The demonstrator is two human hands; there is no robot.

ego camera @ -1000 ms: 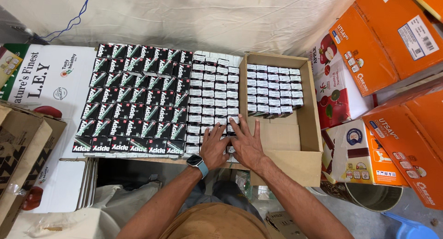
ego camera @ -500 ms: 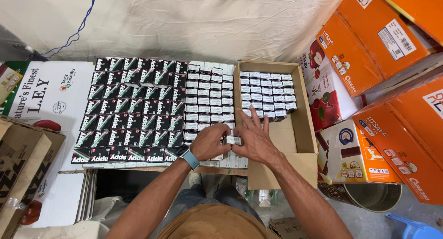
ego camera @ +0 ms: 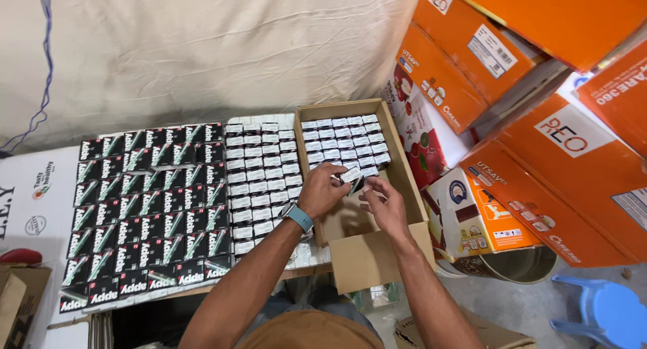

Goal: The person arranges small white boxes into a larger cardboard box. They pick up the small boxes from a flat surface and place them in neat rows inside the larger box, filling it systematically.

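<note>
1. The left hand (ego camera: 322,191), with a blue-strapped watch (ego camera: 297,217) on its wrist, pinches a few small white-topped boxes (ego camera: 351,176) over the open cardboard carton (ego camera: 362,258). They sit just at the near edge of the rows of white-topped boxes (ego camera: 345,141) already packed against the carton's far wall.
2. The right hand (ego camera: 385,204) hovers just beside them, fingers loosely spread and curled; whether its fingertips touch the held boxes cannot be told.
3. The near half of the carton floor is bare cardboard and gives the hands free room. The carton's side walls close it in left and right, and its near flap hangs over the near edge of the worktop.
4. Left of the carton, touching its wall, a block of white-topped boxes (ego camera: 259,177) stands in tight rows. Beyond that, a wider block of black boxes with green and white print (ego camera: 145,201) reaches the near left edge of the worktop.
5. Right of the carton, large orange cartons (ego camera: 573,167) are stacked high, with a fruit-printed white carton (ego camera: 418,130) leaning against the carton's right wall and a smaller orange-and-white box (ego camera: 472,211) just beside it.
6. A pale cloth (ego camera: 202,46) hangs behind the worktop. Below right, a metal bucket (ego camera: 502,268) and a blue plastic stool (ego camera: 606,315) stand on the grey floor.
</note>
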